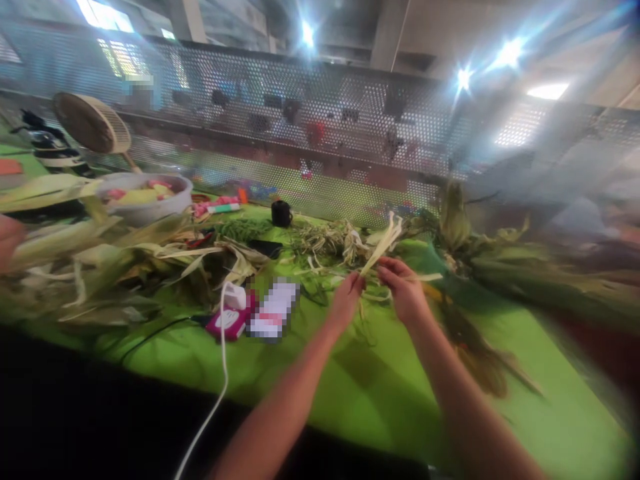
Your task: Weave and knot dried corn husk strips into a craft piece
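Observation:
Above the green table (370, 393) my left hand (347, 300) is closed around the lower end of a small bundle of pale corn husk strips (384, 241), which points up and to the right. My right hand (407, 293) is beside it, its fingers bent and pinched at the strips. A pale strip end (431, 277) sticks out past the right hand. Thin strips hang below the hands. Just behind lies a pile of dried, shredded husk (325, 240). The fingertips are partly hidden and slightly blurred.
Husks (125, 267) heap up on the left, near another person's hand (9, 241). A magenta power socket (227, 325) with a white cord and a pixelated phone (274, 310) lie nearby. Behind are a basin (173, 203), black mug (281, 213), fan (93, 123) and perforated screen (320, 127).

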A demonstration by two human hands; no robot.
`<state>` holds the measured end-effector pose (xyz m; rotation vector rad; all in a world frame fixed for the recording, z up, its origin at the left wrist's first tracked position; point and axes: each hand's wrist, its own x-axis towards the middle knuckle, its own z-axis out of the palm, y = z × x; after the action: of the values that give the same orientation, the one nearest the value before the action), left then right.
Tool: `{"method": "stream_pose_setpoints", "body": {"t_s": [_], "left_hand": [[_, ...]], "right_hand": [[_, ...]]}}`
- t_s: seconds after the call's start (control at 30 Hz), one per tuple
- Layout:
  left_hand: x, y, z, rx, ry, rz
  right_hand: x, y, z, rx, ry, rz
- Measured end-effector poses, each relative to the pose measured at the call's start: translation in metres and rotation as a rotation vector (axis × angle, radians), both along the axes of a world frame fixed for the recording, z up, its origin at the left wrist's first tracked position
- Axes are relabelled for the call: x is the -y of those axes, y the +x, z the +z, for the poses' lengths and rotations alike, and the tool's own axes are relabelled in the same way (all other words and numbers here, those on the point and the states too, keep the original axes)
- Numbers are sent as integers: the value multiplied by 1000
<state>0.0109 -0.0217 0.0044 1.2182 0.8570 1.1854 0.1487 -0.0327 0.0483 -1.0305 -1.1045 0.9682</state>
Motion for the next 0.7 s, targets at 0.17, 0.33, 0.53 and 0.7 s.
{"method": "stream_pose_setpoints", "body": {"t_s": [0.17, 0.33, 0.53, 0.7], "left_hand": [[5, 3, 0, -172, 202, 40], [4, 6, -2, -149, 151, 39], [5, 10, 1, 50, -69, -34], [8, 10, 2, 246, -170, -106]], "right_hand": [[3, -4, 2, 80, 20, -86], [7, -10, 4, 139, 39, -181], [8, -14, 3, 187, 40, -272], [6, -12, 1, 70, 61, -227]]}}
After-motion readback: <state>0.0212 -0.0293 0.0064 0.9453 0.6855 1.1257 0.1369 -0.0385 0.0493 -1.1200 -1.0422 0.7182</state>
